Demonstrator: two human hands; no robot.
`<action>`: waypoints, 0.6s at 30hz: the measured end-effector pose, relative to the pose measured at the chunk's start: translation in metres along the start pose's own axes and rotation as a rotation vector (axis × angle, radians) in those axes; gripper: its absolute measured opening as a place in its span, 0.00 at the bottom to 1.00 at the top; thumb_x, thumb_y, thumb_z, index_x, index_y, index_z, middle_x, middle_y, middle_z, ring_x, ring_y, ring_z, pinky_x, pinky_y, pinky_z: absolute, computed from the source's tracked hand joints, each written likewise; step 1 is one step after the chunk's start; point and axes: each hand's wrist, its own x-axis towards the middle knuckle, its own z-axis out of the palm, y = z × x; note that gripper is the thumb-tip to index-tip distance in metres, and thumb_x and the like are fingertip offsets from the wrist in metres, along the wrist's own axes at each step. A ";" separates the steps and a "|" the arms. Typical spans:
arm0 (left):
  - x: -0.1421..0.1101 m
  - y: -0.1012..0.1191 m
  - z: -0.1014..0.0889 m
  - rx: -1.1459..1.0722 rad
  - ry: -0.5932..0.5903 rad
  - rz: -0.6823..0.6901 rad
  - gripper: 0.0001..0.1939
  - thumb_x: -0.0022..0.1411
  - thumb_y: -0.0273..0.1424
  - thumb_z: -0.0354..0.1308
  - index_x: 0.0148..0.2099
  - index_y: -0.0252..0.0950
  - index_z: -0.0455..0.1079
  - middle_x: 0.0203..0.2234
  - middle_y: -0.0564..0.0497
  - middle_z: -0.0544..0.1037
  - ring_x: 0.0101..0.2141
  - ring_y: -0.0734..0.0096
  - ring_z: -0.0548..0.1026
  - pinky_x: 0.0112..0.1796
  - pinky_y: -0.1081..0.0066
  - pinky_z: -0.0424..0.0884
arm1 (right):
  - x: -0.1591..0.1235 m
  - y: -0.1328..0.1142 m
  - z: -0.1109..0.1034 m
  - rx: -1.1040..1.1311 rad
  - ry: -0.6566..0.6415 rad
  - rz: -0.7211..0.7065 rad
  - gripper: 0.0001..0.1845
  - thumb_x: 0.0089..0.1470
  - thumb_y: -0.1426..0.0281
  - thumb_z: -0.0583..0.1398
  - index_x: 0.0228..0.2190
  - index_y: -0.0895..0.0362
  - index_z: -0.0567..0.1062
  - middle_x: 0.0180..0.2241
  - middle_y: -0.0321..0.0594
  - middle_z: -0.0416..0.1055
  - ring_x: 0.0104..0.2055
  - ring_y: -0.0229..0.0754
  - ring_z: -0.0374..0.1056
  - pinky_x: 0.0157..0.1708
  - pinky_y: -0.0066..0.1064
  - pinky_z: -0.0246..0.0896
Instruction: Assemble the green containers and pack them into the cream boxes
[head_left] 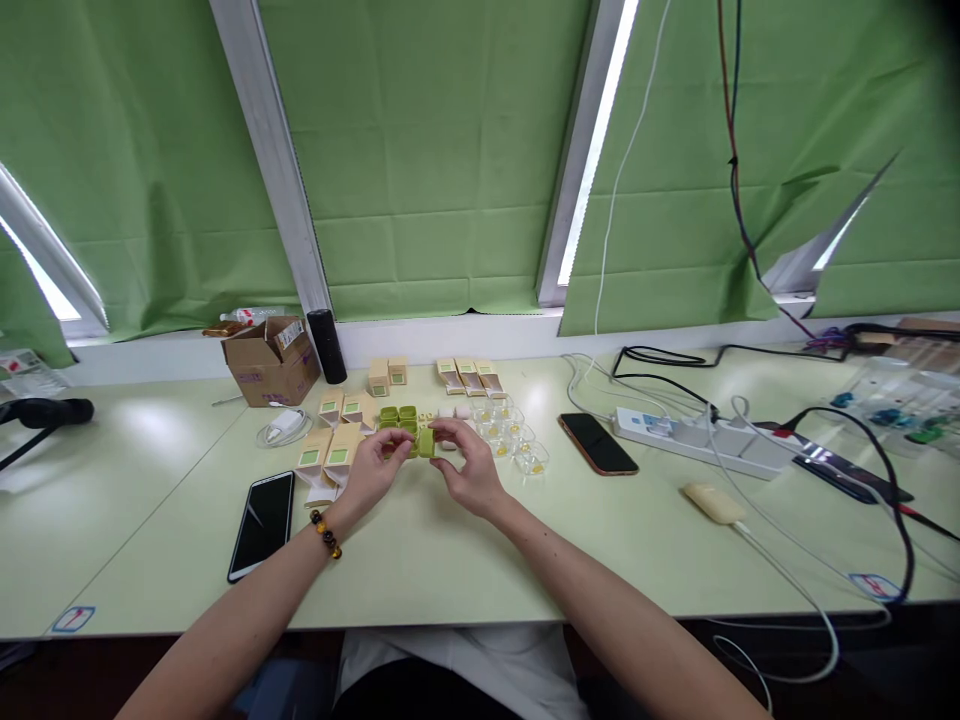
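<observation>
My left hand and my right hand meet over the middle of the table, fingers curled around a small green case held between them. Just behind it stand more small green cases. To the left lie several small beige boxes with green squares on their fronts. On the right of my hands sits a group of clear plastic trays with yellow bits inside. My left wrist wears a beaded bracelet.
A black phone lies at the left, another phone at the right. A cardboard box, a black cylinder, a power strip with cables and a cream mouse-like object are about.
</observation>
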 end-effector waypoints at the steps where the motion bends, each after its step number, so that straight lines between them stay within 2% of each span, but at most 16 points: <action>1: 0.001 -0.001 0.000 0.025 -0.009 -0.019 0.18 0.64 0.47 0.67 0.42 0.35 0.78 0.37 0.45 0.81 0.40 0.61 0.78 0.44 0.63 0.75 | 0.000 0.000 0.000 0.003 -0.005 -0.002 0.27 0.54 0.79 0.63 0.54 0.51 0.73 0.51 0.46 0.75 0.49 0.48 0.76 0.49 0.43 0.78; 6: 0.001 -0.003 0.003 0.023 -0.062 -0.028 0.19 0.63 0.48 0.67 0.38 0.35 0.76 0.33 0.47 0.80 0.36 0.65 0.76 0.41 0.66 0.73 | -0.003 0.000 0.004 0.008 -0.028 -0.038 0.27 0.53 0.80 0.62 0.54 0.51 0.73 0.51 0.46 0.75 0.52 0.49 0.75 0.50 0.43 0.79; 13: -0.002 0.006 0.004 0.009 -0.035 -0.041 0.19 0.63 0.47 0.67 0.35 0.35 0.74 0.31 0.49 0.77 0.34 0.67 0.74 0.39 0.69 0.71 | -0.003 0.004 0.006 0.060 -0.012 0.020 0.26 0.53 0.79 0.63 0.53 0.51 0.74 0.52 0.45 0.75 0.50 0.47 0.76 0.52 0.43 0.78; 18: -0.001 0.003 0.003 0.004 0.022 -0.043 0.19 0.63 0.47 0.67 0.37 0.35 0.74 0.30 0.50 0.76 0.32 0.68 0.72 0.36 0.70 0.69 | -0.001 0.004 0.005 0.115 0.010 0.080 0.25 0.53 0.78 0.64 0.52 0.51 0.74 0.49 0.44 0.76 0.48 0.46 0.78 0.52 0.42 0.78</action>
